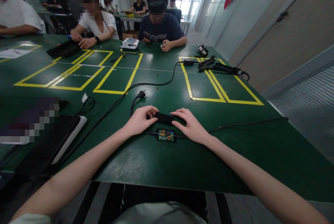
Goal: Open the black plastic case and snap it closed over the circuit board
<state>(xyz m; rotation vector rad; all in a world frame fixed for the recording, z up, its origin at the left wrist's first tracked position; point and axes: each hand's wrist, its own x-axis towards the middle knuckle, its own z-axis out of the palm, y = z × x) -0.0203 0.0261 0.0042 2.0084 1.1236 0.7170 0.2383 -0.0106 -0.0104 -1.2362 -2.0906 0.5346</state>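
Observation:
A black oblong cover (165, 118) is held by its two ends between my hands, just above the green table (130, 161). My left hand (143, 119) pinches its left end with thumb and fingers. At the right end, the thumb and fingertips of my right hand (190, 125) close on it. Right below the cover, nearer to me, lies an open black casing with a green circuit board (166, 136) that carries two copper-coloured coils. Black cable leaves the casing on both sides and passes under or behind my hands.
A power plug (141, 94) lies beyond my left hand. A long black cable (114, 102) crosses the table. Black tools (224, 68) rest at the back right by yellow tape outlines. A dark device (65, 137) is at the left. People sit across the table.

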